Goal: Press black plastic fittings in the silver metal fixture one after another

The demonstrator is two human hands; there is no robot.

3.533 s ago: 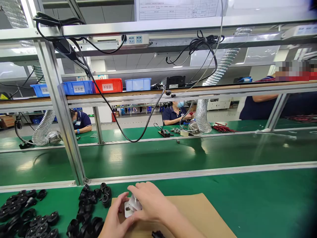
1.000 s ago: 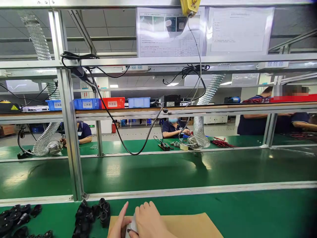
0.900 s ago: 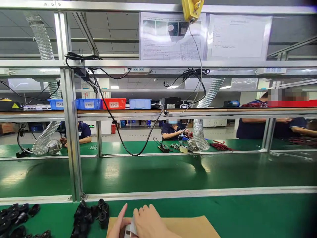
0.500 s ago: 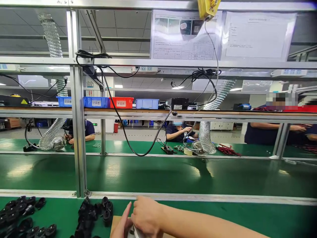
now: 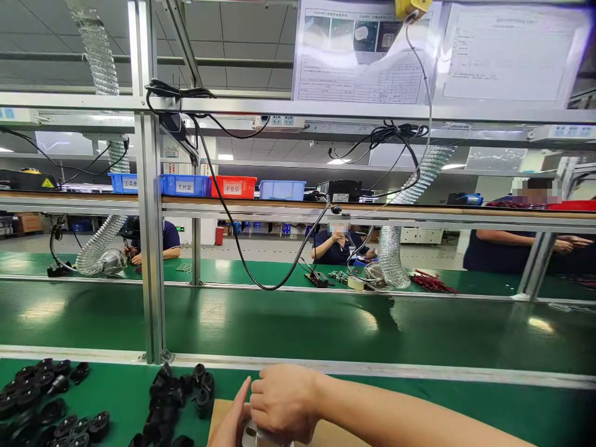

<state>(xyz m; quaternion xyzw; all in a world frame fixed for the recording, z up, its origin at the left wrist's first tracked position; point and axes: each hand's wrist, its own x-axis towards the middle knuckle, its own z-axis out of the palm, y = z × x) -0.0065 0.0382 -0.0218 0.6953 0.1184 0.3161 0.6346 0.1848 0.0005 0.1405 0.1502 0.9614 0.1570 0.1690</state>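
At the bottom edge, my left hand (image 5: 231, 417) rests against one side of a small pale part (image 5: 249, 433) with a hole in it. Its thumb points up and the other fingers are mostly hidden. My right hand (image 5: 287, 400) is a closed fist on top of the part, its forearm reaching in from the lower right. Whatever the right fingers pinch is covered by the fist. Beneath both hands lies a brown cardboard sheet (image 5: 342, 434). Just left of it are black round plastic parts (image 5: 164, 403) in a loose heap.
More black wheel-like parts (image 5: 35, 388) spread over the green bench (image 5: 125, 397) at left. A metal upright (image 5: 151, 248) stands behind them. A black cable (image 5: 237, 248) hangs from the shelf, which carries blue bins (image 5: 186, 185) and a red bin (image 5: 233, 187). Co-workers sit across the bench.
The view has shifted a little. My right fist has turned slightly over the pale part, while my left hand keeps its place. Across the bench, a co-worker's hand has risen toward the face.
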